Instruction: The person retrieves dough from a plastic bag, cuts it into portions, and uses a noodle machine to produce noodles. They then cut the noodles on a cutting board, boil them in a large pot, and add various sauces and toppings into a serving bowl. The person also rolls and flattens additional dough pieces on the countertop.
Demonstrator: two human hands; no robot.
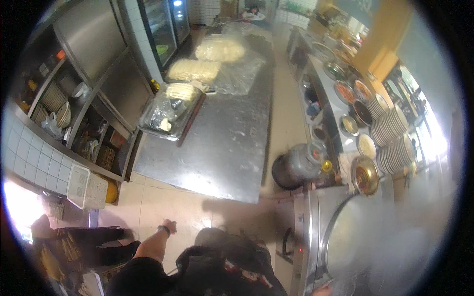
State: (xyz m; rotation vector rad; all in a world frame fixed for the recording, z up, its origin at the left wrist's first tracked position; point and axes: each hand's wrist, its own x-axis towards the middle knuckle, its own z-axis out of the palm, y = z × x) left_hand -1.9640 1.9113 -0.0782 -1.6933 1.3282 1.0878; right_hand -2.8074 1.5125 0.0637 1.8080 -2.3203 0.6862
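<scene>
My left hand (pixel 170 226), with a dark band at the wrist, hangs over the tiled floor. Its fingers look curled, and nothing shows in them. At the bottom edge, part of my right hand (pixel 323 290) is beside a large round cooking vessel (pixel 346 236) with pale contents, set in a steel cooker (pixel 313 225). Steam blurs that side, and most of this hand is cut off, so its grip is hidden. Ahead stands a steel worktable (pixel 226 148). On it are a tray (pixel 159 125) partly covered with clear plastic and dough-like pale masses (pixel 194 70) under plastic film.
A gas cylinder (pixel 296 170) stands between worktable and cooker. Along the right counter are stacked plates (pixel 396 153), food bowls (pixel 346 92) and a metal bowl (pixel 365 175). Steel cabinets (pixel 118 88) and a white plastic basket (pixel 87 187) are at left. A person (pixel 253 13) is far back.
</scene>
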